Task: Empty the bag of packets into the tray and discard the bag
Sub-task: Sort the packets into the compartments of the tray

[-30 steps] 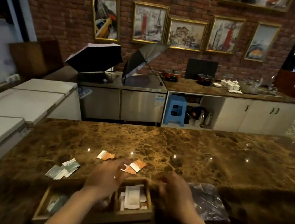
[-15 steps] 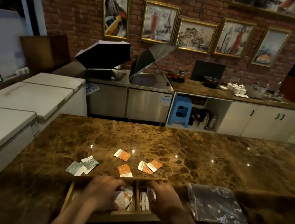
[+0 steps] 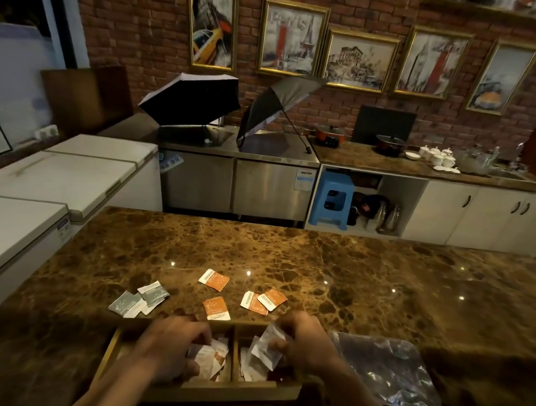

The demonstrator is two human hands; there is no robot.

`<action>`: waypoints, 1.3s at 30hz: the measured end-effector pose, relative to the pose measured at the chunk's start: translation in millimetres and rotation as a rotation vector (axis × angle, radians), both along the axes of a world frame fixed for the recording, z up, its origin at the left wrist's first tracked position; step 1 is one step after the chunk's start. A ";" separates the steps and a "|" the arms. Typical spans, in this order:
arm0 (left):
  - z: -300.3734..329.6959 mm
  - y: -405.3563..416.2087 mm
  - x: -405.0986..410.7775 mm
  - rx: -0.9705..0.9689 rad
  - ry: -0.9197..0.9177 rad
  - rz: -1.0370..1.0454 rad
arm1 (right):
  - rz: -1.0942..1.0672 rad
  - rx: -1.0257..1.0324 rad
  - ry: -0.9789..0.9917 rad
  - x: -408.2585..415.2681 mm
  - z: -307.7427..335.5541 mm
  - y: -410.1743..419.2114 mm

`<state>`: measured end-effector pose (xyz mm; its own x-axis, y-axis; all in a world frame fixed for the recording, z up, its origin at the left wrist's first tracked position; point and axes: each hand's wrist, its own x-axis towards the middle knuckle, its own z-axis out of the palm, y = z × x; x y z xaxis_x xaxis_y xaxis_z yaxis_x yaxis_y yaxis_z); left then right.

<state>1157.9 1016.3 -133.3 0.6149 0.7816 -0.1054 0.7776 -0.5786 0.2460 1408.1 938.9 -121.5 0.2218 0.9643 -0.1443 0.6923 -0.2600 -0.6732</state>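
Note:
A wooden tray (image 3: 203, 390) with compartments sits at the near edge of the marble counter. My left hand (image 3: 171, 346) reaches into its middle compartment, fingers curled over white and orange packets (image 3: 212, 359). My right hand (image 3: 307, 341) is over the right compartment, pinching a white packet (image 3: 267, 346) held up above more packets. The clear plastic bag (image 3: 387, 372) lies flat on the counter to the right of the tray, apart from both hands. Orange packets (image 3: 216, 308) and grey-green packets (image 3: 140, 298) lie loose beyond the tray.
The brown marble counter (image 3: 319, 270) stretches far ahead and to the right. White chest freezers (image 3: 24, 200) stand to the left. Behind are steel cabinets with two open umbrellas (image 3: 191, 99) and a blue stool (image 3: 331, 200).
Both hands have come down into the tray. My right hand has lifted a white packet from the right compartment. The view has shifted so the tray and bag sit further right.

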 end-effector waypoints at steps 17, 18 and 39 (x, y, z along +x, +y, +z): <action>24.3 9.8 -2.3 -0.037 -0.308 0.065 | 0.300 -0.062 -0.213 -10.6 -7.9 -4.3; 26.6 8.7 -2.8 -0.012 -0.308 0.062 | 0.291 -0.077 -0.208 -10.7 -8.2 -4.6; 19.9 -3.6 -7.9 0.064 -0.109 -0.039 | 0.326 -0.086 -0.401 -25.2 -16.3 10.2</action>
<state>1150.0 1012.7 -113.4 0.6501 0.7597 0.0127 0.7248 -0.6251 0.2896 1382.9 949.1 -137.8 -0.0338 0.9809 -0.1916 0.9455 -0.0308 -0.3243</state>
